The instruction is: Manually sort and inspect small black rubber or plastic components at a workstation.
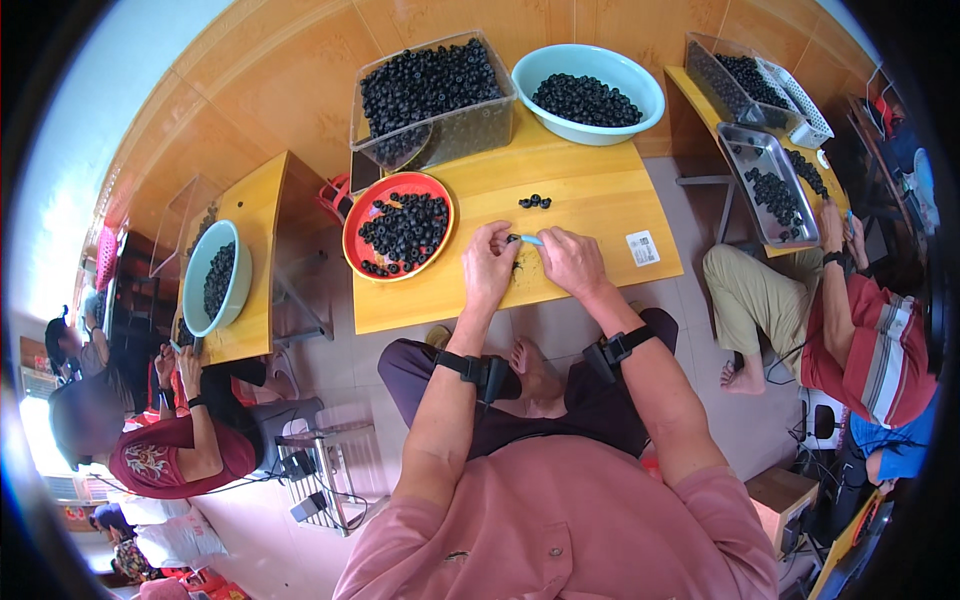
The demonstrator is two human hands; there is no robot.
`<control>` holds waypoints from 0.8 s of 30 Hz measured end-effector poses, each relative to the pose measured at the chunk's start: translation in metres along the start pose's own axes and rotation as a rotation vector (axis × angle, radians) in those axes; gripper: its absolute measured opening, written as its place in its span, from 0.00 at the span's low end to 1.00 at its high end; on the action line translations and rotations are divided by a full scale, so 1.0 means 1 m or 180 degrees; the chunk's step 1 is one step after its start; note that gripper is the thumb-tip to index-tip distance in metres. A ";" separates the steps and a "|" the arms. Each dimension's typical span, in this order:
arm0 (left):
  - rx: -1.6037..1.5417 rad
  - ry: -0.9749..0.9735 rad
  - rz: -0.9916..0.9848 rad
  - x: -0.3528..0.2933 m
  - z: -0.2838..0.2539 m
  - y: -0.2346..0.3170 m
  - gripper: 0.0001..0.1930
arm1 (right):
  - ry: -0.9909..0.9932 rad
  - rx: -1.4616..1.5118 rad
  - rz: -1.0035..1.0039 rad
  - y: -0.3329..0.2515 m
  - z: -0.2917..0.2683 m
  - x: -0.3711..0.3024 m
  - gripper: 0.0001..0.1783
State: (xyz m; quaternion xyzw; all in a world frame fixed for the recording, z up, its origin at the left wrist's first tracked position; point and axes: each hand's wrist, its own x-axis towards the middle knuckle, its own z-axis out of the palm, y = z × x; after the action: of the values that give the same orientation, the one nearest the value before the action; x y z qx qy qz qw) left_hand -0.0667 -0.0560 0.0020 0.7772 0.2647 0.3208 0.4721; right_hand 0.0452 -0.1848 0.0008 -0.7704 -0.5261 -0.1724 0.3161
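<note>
Over the near part of the yellow table, my left hand pinches a small black round part. My right hand grips a small tool with a light blue handle, its end against the black part. The tool's tip is too small to make out. Dark shavings lie on the wood beneath my fingers. Just beyond my hands, several black ring-like parts sit in a short row. To the left, a red round tray holds a heap of the same parts.
At the table's back stand a clear plastic bin and a light blue basin, both full of black parts. A white label is stuck at the right. People work at side tables, left and right.
</note>
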 end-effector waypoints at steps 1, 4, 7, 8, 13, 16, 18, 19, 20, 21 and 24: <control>-0.0025 0.0004 0.0029 0.000 0.001 -0.001 0.16 | -0.0038 0.0003 -0.0010 0.000 0.000 0.000 0.05; -0.0033 -0.0003 0.0086 0.000 0.001 -0.003 0.16 | -0.0076 0.0027 -0.0024 -0.002 0.001 0.000 0.05; -0.0041 -0.0017 0.0099 0.000 0.001 -0.003 0.16 | -0.0064 0.0039 -0.0024 -0.001 0.002 0.000 0.05; -0.0066 -0.0020 0.0087 0.000 0.001 -0.002 0.16 | -0.0050 0.0028 -0.0020 -0.001 0.002 0.000 0.05; -0.0089 -0.0015 0.0177 0.001 0.000 -0.001 0.16 | -0.0114 -0.0040 -0.0025 -0.001 0.001 0.001 0.05; -0.0104 -0.0044 0.0058 0.001 0.000 0.002 0.15 | -0.0143 -0.0046 -0.0011 0.000 0.001 0.001 0.05; -0.0118 -0.0072 -0.0085 0.001 -0.001 0.003 0.15 | -0.0148 -0.0047 -0.0010 0.000 0.002 0.001 0.04; -0.0237 -0.0028 -0.0178 0.000 -0.001 0.002 0.14 | -0.0181 -0.0195 0.0165 0.000 0.002 0.001 0.04; -0.0357 0.0017 -0.0270 0.000 -0.001 0.002 0.14 | -0.0213 -0.0343 0.0341 0.000 0.002 0.001 0.04; -0.0354 0.0021 -0.0273 0.000 -0.002 0.001 0.14 | -0.0215 -0.0339 0.0338 0.000 0.003 0.001 0.04; -0.0292 0.0048 -0.0177 0.000 -0.002 0.000 0.15 | -0.0133 -0.0358 0.0281 0.001 0.004 0.001 0.05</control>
State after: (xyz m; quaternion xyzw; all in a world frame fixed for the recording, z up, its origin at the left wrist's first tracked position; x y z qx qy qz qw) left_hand -0.0687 -0.0549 0.0030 0.7447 0.2748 0.3252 0.5139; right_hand 0.0465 -0.1812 -0.0019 -0.8128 -0.4876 -0.1715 0.2686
